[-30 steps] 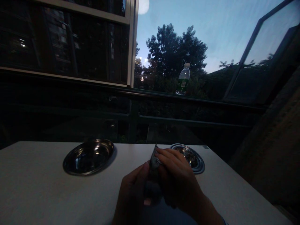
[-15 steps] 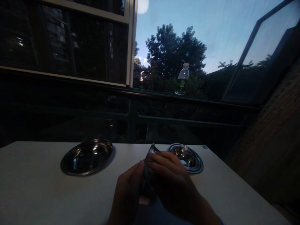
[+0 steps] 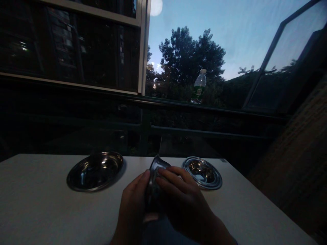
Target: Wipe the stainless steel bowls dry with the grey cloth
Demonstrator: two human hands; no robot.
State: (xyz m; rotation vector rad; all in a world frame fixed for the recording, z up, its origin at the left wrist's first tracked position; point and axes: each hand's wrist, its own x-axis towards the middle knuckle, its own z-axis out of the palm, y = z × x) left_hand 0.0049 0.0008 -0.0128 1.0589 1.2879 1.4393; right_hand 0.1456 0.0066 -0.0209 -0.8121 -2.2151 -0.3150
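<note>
Between my hands a shiny metal bowl [image 3: 161,162] is held tilted up on its side, its rim towards the window. My left hand [image 3: 134,197] grips its left edge, thumb and fingers closed on it. My right hand [image 3: 182,194] lies over its right side, fingers together and bent against the metal. The lower part of the bowl is dark and mostly hidden by my hands. Past my right hand stands a round steel dish [image 3: 217,182] with a wide rim. To the left, apart from my hands, sits a larger oval-looking steel basin [image 3: 95,172].
The white table [image 3: 51,211] ends at a dark railing and glass. On the window ledge stands a plastic bottle [image 3: 199,86] with a green label. A brownish curtain-like surface [image 3: 301,149] borders the right side.
Both hands and the metal bowl have shifted slightly left. More of the bowl's upper rim shows now, and it seems turned a little. The two steel dishes on the table stay put.
</note>
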